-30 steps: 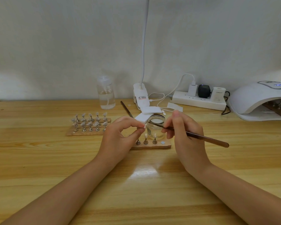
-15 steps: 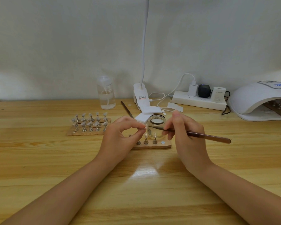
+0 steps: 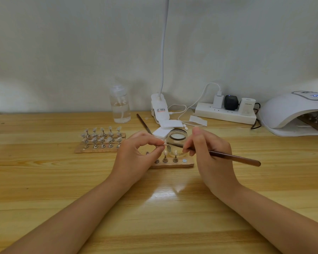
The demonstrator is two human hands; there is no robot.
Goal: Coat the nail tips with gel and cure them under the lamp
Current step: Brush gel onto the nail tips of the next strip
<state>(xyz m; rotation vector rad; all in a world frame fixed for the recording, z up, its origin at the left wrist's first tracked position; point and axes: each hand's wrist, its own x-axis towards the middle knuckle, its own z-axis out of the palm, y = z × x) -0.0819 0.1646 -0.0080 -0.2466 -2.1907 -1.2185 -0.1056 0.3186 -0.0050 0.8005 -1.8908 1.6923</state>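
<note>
The left hand pinches a nail tip between thumb and forefinger; the right hand grips the brush, its bristles just beside the tip. Just below the fingers stands a wooden holder, the gel jar behind. A loosened pinch could drop the tip; excess gel might smear the fingers. The curing lamp sits far right.

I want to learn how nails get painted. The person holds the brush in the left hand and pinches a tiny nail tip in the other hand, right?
Not quite. The head view shows the brush in the right hand. The left hand pinches the tiny nail tip.
</note>
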